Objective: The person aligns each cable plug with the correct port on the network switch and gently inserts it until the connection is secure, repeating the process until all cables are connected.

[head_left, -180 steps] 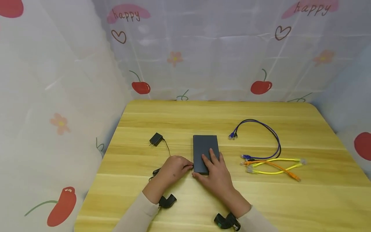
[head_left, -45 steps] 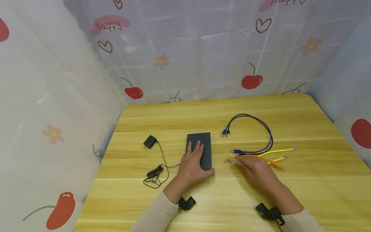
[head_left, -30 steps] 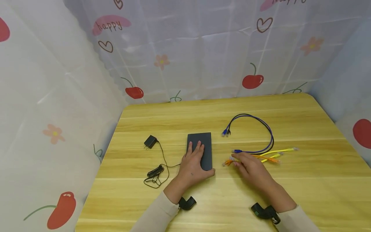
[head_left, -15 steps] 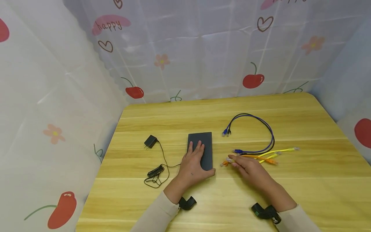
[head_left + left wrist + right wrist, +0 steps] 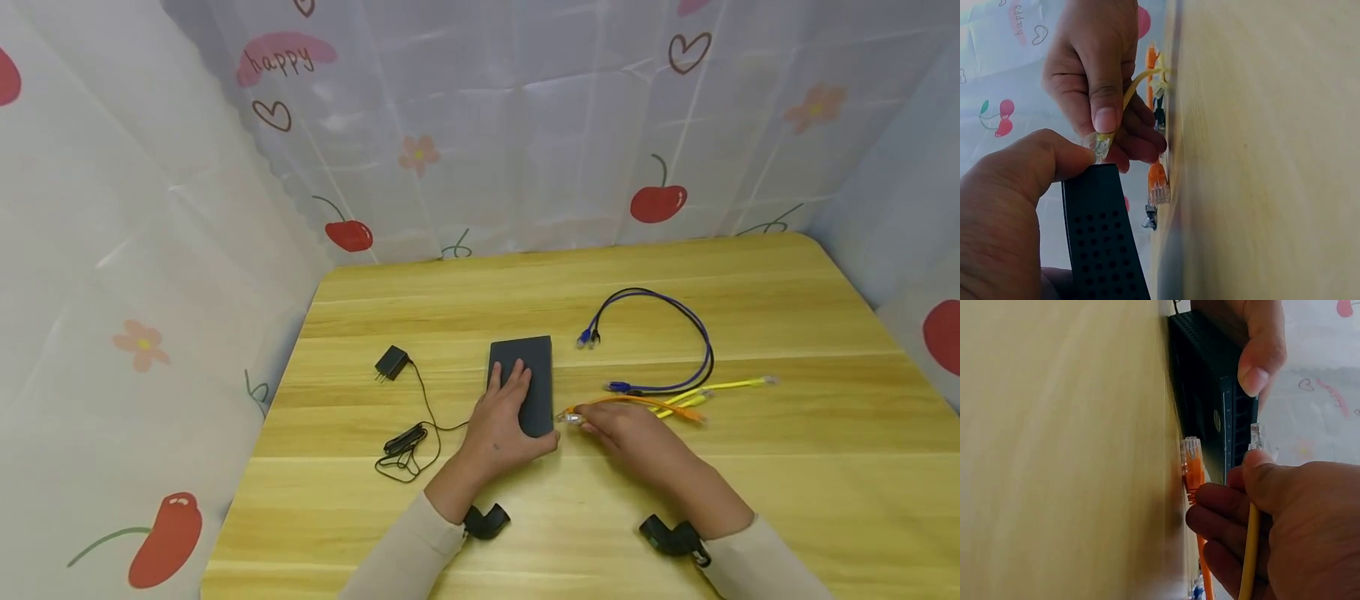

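Note:
A black network switch [image 5: 537, 392] lies flat on the table; ports show along its right side in the right wrist view. My left hand [image 5: 498, 421] rests on it, fingers straight and spread on top, thumb at its near right corner. Between thumb and forefinger, my right hand [image 5: 633, 437] pinches a yellow Ethernet cable [image 5: 1252, 550] just behind its clear plug [image 5: 1257, 434]. That plug is close to the port side; whether it touches cannot be told. An orange Ethernet cable [image 5: 1194, 475] runs under the right hand, its plug near the switch.
A blue cable [image 5: 675, 310] and a black cable [image 5: 711, 358] curve together at the right. Another yellow cable [image 5: 738, 384] lies nearer. A black power adapter [image 5: 392, 362] lies left, its bundled cord [image 5: 405, 442] running toward the switch. Patterned curtains [image 5: 510, 167] surround the table [image 5: 787, 483].
Both hands worked at the switch's left edge earlier; then the left hand settled on top. The right hand took the yellow cable and moved left to the switch; the orange cable shifted left too.

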`<state>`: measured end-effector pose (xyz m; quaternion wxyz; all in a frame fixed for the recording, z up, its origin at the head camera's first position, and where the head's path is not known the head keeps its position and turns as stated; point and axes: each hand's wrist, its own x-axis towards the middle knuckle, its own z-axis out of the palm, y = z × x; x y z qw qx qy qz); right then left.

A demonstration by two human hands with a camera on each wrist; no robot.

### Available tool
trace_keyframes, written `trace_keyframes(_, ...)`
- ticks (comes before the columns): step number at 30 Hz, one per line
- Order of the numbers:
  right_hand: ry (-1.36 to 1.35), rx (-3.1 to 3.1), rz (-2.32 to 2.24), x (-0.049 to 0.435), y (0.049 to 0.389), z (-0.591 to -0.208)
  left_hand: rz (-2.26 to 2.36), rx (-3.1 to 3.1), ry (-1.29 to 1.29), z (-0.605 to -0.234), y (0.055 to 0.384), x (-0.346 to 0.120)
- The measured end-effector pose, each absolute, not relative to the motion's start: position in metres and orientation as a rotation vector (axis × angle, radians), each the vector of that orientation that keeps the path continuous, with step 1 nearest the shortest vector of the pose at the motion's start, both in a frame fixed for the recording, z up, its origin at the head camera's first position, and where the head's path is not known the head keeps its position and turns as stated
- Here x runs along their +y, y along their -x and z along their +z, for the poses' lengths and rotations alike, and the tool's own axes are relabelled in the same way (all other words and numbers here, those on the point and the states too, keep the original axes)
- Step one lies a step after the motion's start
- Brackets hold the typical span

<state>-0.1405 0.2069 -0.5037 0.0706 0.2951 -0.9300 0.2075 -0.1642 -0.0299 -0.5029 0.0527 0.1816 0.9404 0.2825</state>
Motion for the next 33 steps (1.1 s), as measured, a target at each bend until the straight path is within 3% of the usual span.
trace_keyframes(33,-1.04,-2.84,0.597,0.188,0.14,-0.495,0.797,2.9,-0.742,-0.504,0.164,-0.032)
